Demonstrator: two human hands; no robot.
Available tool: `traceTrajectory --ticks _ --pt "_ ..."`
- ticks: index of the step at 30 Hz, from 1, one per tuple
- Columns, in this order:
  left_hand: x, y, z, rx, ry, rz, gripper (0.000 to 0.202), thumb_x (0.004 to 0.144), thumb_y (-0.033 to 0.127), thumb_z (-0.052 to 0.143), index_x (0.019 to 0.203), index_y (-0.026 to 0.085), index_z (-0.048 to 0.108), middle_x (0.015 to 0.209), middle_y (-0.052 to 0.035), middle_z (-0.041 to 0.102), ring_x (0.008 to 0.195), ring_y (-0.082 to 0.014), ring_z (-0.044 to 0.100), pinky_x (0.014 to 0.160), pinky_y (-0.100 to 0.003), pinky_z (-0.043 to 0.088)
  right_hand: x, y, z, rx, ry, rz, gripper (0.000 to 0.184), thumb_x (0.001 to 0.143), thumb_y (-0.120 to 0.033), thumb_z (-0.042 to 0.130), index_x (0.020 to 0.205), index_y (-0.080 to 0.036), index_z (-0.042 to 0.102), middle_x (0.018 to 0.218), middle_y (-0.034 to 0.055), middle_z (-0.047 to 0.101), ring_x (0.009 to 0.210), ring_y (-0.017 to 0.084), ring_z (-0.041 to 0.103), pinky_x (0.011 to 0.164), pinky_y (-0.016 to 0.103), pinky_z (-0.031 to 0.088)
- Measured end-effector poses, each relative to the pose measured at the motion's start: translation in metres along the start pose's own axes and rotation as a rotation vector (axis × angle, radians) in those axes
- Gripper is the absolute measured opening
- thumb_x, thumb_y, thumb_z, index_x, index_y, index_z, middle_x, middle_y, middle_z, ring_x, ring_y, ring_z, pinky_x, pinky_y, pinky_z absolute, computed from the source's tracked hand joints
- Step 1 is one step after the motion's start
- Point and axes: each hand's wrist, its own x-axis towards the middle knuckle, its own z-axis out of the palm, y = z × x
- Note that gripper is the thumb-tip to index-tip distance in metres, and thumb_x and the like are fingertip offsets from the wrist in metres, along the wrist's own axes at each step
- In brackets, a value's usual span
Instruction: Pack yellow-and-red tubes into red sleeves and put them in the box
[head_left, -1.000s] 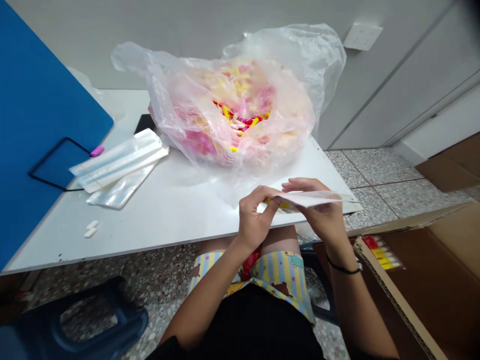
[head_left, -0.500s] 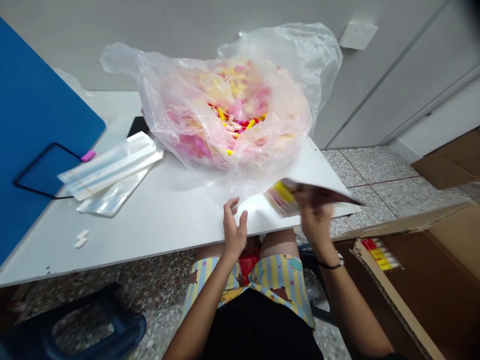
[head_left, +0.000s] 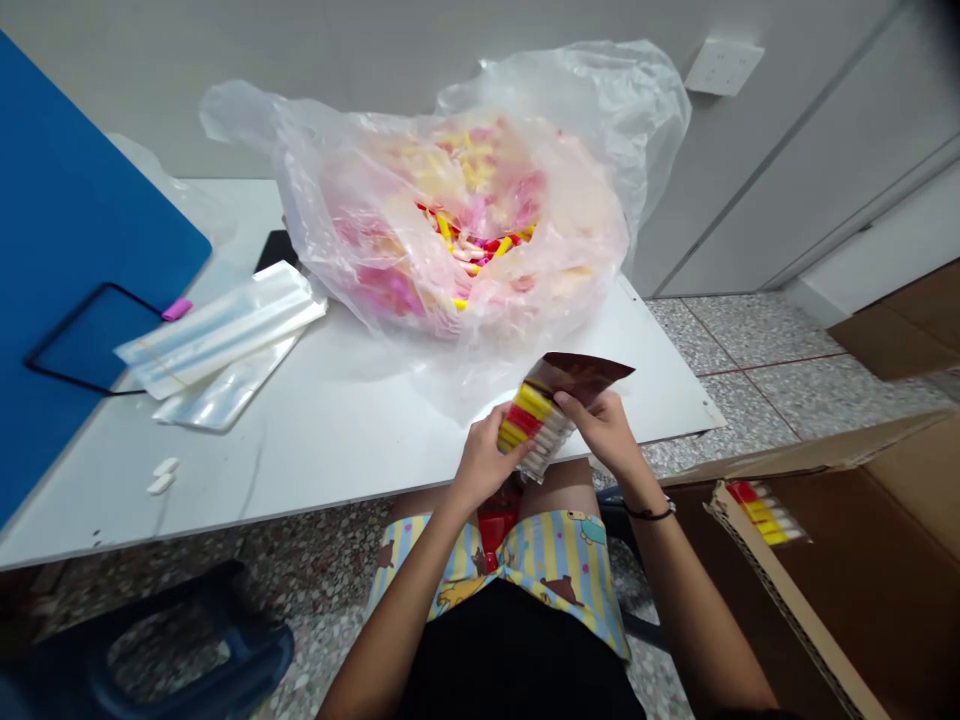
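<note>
Both my hands hold a clear flat pouch (head_left: 551,405) filled with a row of small yellow- and red-capped tubes, just over the front edge of the white table (head_left: 330,430). My left hand (head_left: 484,462) grips its lower left end with fingers closed. My right hand (head_left: 604,430) pinches its right side. The pouch's top flap looks dark from this angle. Behind it a big clear plastic bag (head_left: 465,220) stands open, full of loose yellow, red and pink capped tubes.
A stack of empty clear pouches (head_left: 217,335) lies at the table's left, beside a blue board (head_left: 67,250). Two small white pieces (head_left: 163,476) lie near the front edge. An open cardboard box (head_left: 840,560) at my right holds a filled pouch (head_left: 765,508). A dark stool (head_left: 187,650) stands below left.
The pouch went from flat between both hands to swung up by the right hand alone; now it is upright and lower, and the left hand has taken hold of it again.
</note>
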Motion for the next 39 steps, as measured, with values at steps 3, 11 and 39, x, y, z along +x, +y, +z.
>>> traceTrajectory --ticks 3,11,39 --pt "0.003 0.005 -0.001 -0.036 -0.103 -0.018 0.023 0.084 0.035 0.06 0.1 0.018 0.055 0.087 -0.003 0.06 0.079 -0.0179 0.055 0.069 -0.025 0.041 -0.003 0.0 0.003 0.04 0.007 0.042 0.047 0.07 -0.041 0.068 0.107 -0.012 0.065 0.109 0.007 0.061 0.094 0.014 0.062 0.084 0.023 0.054" --pt "-0.001 0.022 -0.001 -0.225 0.12 0.056 0.015 0.082 0.028 0.057 0.093 0.019 0.063 0.09 -0.0046 0.06 0.086 -0.0211 0.054 0.077 -0.028 0.041 -0.018 -0.033 -0.008 0.043 -0.233 -0.156 0.033 0.077 -0.037 0.062 0.099 -0.013 0.069 0.102 0.0064 0.063 0.094 0.012 0.061 0.084 0.02 0.051" --pt "0.022 0.012 -0.001 -0.637 0.15 -0.204 0.04 0.066 0.039 0.074 0.095 0.016 0.058 0.084 -0.0019 0.06 0.076 -0.0143 0.056 0.071 -0.024 0.046 0.042 0.004 -0.019 0.8 0.611 0.064 0.041 0.069 -0.032 0.066 0.104 -0.012 0.054 0.103 0.0028 0.062 0.089 0.008 0.062 0.084 0.023 0.054"
